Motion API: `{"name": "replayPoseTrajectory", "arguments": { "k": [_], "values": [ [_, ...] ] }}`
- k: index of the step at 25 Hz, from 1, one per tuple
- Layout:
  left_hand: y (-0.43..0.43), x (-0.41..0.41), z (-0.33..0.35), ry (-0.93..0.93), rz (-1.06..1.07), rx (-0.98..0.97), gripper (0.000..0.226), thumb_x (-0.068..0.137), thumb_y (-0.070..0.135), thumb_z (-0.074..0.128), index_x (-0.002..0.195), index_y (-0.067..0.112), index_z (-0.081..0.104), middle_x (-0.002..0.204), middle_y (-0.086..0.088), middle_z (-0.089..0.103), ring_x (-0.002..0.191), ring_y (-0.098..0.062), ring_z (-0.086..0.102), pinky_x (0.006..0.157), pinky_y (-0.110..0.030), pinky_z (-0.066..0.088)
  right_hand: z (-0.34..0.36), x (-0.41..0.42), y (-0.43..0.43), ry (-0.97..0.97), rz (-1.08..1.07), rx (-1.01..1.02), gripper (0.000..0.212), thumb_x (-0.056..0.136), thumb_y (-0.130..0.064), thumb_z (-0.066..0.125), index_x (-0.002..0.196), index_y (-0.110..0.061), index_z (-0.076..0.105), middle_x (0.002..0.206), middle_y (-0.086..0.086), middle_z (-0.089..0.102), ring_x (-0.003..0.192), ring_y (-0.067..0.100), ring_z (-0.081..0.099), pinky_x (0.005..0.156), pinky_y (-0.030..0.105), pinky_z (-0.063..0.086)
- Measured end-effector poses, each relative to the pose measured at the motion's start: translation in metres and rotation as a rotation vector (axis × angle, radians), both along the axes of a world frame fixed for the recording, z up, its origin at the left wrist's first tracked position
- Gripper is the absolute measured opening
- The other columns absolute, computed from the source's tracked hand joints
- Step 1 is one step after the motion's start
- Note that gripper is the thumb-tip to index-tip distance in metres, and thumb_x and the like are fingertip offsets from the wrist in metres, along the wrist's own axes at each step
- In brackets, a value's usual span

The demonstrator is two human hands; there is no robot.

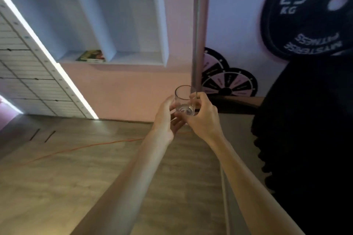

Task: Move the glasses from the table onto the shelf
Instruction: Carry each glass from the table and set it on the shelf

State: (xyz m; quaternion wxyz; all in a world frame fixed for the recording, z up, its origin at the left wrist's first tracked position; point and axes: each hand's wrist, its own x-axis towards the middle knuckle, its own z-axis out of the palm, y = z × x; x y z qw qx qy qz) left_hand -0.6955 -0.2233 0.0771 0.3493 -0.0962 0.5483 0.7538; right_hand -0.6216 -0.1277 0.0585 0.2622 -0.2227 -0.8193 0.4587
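Watching the head feed here: the glass [185, 100] is a clear, straight-sided tumbler with a thick base and looks empty. It's roughly upright and up in the air, not on anything. Both hands are wrapped on it. The left hand [165, 118] curls its fingers round the lower left side and under the base, and the right hand [204, 118] has thumb and fingers closed round the right side. So the glass sits between the two palms, with its rim poking out above the fingers.

The shelf [161, 25] is a white, smooth, boxy cubby unit on a pink wall, up and to the left of the glass and well apart from it. A flat book [91, 56] lies in the bottom of the left cubby, and the right cubby next to it shows bare white.

A shiny grey metal pole [198, 25] runs straight up right behind the glass, pretty much in line with it from this view. To the right there's a big black weight plate [305, 13] marked 25 KG, and a dark ruffled cloth [305, 139] fills that whole side. Below the arms is a pale wood-grain surface [76, 177] with a thin orange cable [86, 147] snaking across it. A bright light strip [47, 51] runs diagonally on the left
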Motion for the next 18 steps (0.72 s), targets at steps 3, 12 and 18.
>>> {"name": "replayPoseTrajectory", "arguments": {
  "k": [3,12,18],
  "values": [
    [-0.074,-0.048,0.007,-0.001,0.054,0.036,0.04,0.09,0.045,0.067,0.106,0.008,0.067,0.08,-0.008,0.065,0.063,-0.018,0.064,0.062,-0.031,0.057,0.007,-0.059,-0.062,-0.017,0.092,-0.011,0.064,0.069,-0.047,0.091,0.119,-0.024,0.058,0.101,-0.018,0.067,0.092,0.007,0.071,0.086,0.04,0.061],
    [-0.242,-0.184,0.028,0.042,0.251,0.08,0.049,0.087,0.047,0.072,0.111,0.005,0.066,0.089,-0.01,0.065,0.074,-0.023,0.066,0.071,-0.036,0.059,0.031,-0.223,-0.21,-0.019,0.35,0.059,0.058,0.073,-0.044,0.089,0.118,-0.024,0.059,0.11,-0.009,0.069,0.096,0.005,0.067,0.074,0.008,0.045],
    [-0.273,-0.277,0.035,0.084,0.351,0.055,0.058,0.084,0.05,0.074,0.12,0.005,0.065,0.098,-0.012,0.068,0.081,-0.024,0.071,0.066,-0.034,0.058,0.038,-0.33,-0.236,0.0,0.465,0.045,0.058,0.075,-0.043,0.088,0.121,-0.022,0.06,0.11,-0.007,0.069,0.097,0.007,0.066,0.073,0.006,0.044]
  ]
}}
